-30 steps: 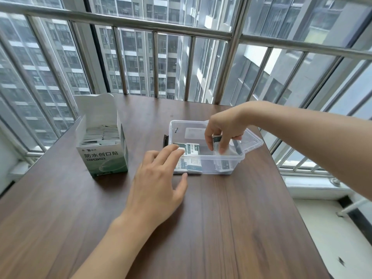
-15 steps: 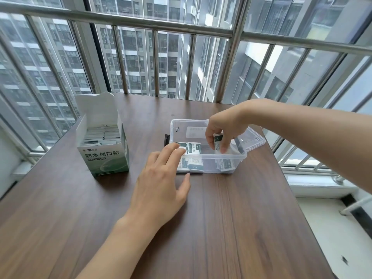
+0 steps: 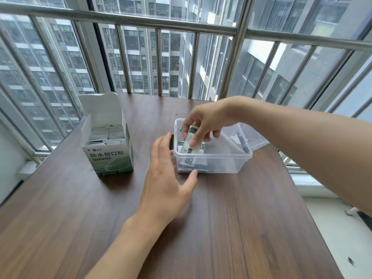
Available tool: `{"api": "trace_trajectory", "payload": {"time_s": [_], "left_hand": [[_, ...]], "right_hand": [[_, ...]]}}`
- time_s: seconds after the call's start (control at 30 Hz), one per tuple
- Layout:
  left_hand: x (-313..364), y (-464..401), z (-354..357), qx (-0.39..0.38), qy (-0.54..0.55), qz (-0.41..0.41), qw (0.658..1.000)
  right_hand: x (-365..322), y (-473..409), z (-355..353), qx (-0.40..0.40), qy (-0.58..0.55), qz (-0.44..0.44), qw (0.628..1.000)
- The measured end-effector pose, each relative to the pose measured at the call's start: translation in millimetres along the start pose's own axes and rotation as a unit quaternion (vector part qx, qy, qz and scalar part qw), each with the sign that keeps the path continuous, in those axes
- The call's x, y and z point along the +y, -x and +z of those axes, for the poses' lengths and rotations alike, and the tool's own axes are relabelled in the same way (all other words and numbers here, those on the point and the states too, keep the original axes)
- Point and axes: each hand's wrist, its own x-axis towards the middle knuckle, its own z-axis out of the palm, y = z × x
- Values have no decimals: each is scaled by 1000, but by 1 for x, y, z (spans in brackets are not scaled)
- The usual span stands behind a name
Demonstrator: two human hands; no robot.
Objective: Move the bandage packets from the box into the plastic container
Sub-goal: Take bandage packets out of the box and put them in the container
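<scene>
A white and green cardboard box [image 3: 111, 158] stands open at the left of the table, with several bandage packets [image 3: 106, 134] stacked upright inside. To its right sits the clear plastic container [image 3: 221, 162], with a few packets [image 3: 194, 165] lying at its left end. My right hand [image 3: 205, 121] hovers over the container's left part and pinches a bandage packet [image 3: 189, 140] between thumb and fingers. My left hand [image 3: 167, 178] rests against the container's left front corner, fingers straight, thumb touching its front wall.
The container's clear lid [image 3: 251, 137] hangs open off its right side. The brown wooden table [image 3: 221, 228] ends at a metal window railing [image 3: 201, 29] at the back. The table's right edge drops to a floor.
My right hand has moved from the container's right part to its left part, with a packet still pinched. My left hand stays at the container's corner, fingers slid off the rim to its side.
</scene>
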Motion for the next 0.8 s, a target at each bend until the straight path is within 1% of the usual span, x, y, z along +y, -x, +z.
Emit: {"api": "trace_trajectory", "payload": {"time_s": [0.13,0.2,0.3,0.4,0.57,0.7,0.8], "left_hand": [[-4,0,4,-7,4,4,1000],[-6,1,5,-19,2,2,1000],[-8,1,6,-29,5,4,1000],[-8,0,6,-32,10,5,999],[-9,0,6,-34,14,6,999],[-9,0,7,-33,15,4,999],[-10,0,7,-34,14,3,999]], "right_hand": [[1,-9,14,-11,-78,13,997],[1,-10,18,0,-127,13,992],[0,-12,26,33,-157,20,987],[0,-14,35,89,-162,42,982],[-2,-8,43,158,-162,67,972],[-4,-5,50,191,-109,86,972],[-8,0,50,212,-117,84,967]]}}
